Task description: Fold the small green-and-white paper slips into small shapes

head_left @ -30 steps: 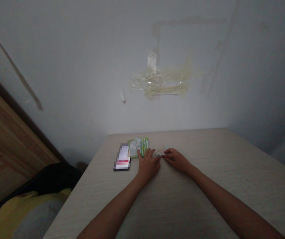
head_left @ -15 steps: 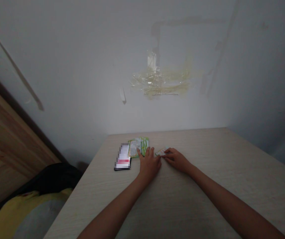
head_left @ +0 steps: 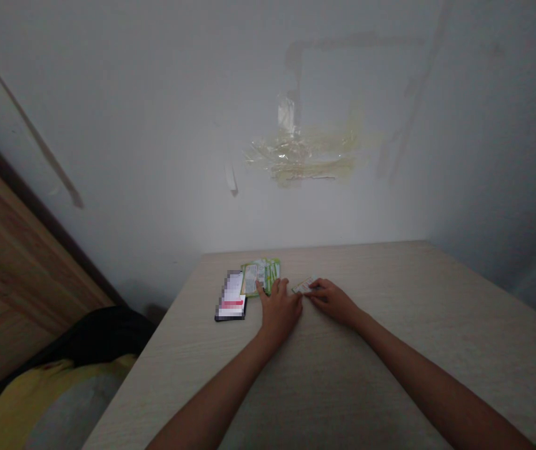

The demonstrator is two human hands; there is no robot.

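Observation:
Green-and-white printed packets or cards (head_left: 261, 272) lie in an overlapping pile near the back left of the table. My left hand (head_left: 281, 310) rests at the near right edge of that pile, fingers apart and bent, with a fingertip touching the lowest part of the print. Between the fingertips of my right hand (head_left: 336, 302) is the edge of a small printed card (head_left: 303, 286), pale with some green, lying almost flat at the tabletop. The right fingers cover part of it. My two hands nearly meet at the thumbs.
A phone (head_left: 231, 299) with a lit, blurred screen lies partly under the pile's left side. The pale wooden table (head_left: 366, 381) meets a wall (head_left: 155, 156) with peeling tape (head_left: 296, 153). Left of the table are a yellow-and-grey cloth (head_left: 57, 400) and a wooden panel (head_left: 19, 275).
The fingers of my left hand have curled and drawn back slightly toward me. My right hand and the small card look nearly the same.

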